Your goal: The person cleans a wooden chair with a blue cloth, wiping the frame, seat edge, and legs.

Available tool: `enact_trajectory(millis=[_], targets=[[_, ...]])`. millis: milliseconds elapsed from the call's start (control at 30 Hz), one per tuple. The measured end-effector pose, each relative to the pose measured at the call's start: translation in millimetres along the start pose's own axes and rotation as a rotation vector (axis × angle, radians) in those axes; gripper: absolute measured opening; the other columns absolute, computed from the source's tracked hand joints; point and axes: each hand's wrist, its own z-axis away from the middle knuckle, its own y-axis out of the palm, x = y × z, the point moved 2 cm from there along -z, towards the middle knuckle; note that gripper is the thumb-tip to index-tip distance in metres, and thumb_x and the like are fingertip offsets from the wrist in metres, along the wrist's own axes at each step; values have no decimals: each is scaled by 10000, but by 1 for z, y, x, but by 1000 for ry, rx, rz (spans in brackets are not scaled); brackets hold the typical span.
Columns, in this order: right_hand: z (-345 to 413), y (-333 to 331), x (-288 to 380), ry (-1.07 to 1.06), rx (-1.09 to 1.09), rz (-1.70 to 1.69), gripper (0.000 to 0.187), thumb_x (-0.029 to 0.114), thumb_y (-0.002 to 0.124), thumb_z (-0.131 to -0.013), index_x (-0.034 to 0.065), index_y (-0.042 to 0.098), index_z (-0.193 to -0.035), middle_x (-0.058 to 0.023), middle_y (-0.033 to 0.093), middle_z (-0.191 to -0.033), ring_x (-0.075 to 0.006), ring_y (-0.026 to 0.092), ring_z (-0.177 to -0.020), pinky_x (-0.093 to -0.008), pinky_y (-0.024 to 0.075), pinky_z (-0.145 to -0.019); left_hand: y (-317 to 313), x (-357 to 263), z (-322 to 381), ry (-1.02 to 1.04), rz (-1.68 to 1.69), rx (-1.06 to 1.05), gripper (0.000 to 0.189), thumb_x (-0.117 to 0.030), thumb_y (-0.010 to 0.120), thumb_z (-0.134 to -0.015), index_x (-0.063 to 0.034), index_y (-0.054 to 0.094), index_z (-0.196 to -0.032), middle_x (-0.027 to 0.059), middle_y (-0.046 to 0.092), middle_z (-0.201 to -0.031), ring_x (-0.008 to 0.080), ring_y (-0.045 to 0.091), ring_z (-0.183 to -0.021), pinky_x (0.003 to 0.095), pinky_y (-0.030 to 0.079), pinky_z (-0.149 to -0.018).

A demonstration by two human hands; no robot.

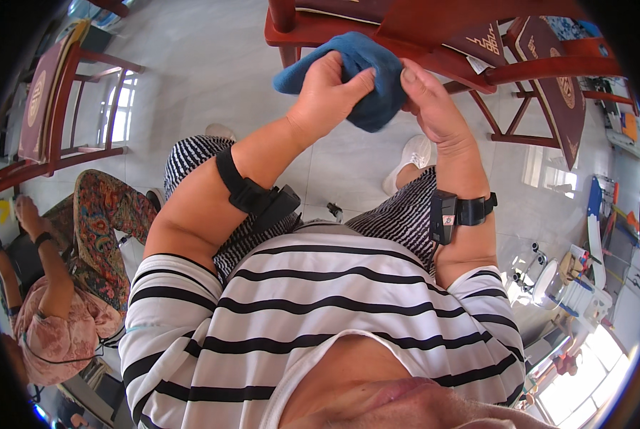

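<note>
A folded blue cloth [371, 102] is held up in front of me, between both hands. My left hand [330, 94] grips its near side, with thumb and fingers pressed into a fold. At the cloth's right edge, my right hand [429, 99] pinches the fabric between thumb and fingers; some fingertips are hidden behind it. Just beyond the cloth is the red-brown wooden frame of a chair [320, 32] with a dark patterned cushion [346, 6].
Another wooden chair [65, 107] stands at the left, and a dark patterned cushion [558, 80] is at the right. A seated person [62, 322] works close by on my left. Grey tiled floor [207, 69] lies below; a cluttered white rack [588, 300] is at lower right.
</note>
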Motion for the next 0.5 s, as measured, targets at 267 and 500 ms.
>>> enact_trajectory(millis=[267,500], targets=[[-9,6,-24,-49,20,235,334,257,568,-940,-1,581,-1151,-49,626,-995,-136,570,-908,-297,469,-835,5,-11,3,-105,-801,187,360,-248,711,-741,78,596,-841,185,614,-727,246,597,-657,344,487,-614],[0,-5,-14,39,-101,9,338,232,586,-932,-8,575,-1171,-36,624,-1032,-119,570,-941,-277,454,-871,-10,-12,-2,-342,-3,-37,215,-169,588,-912,9,580,-1033,47,626,-893,107,592,-774,237,502,-670]])
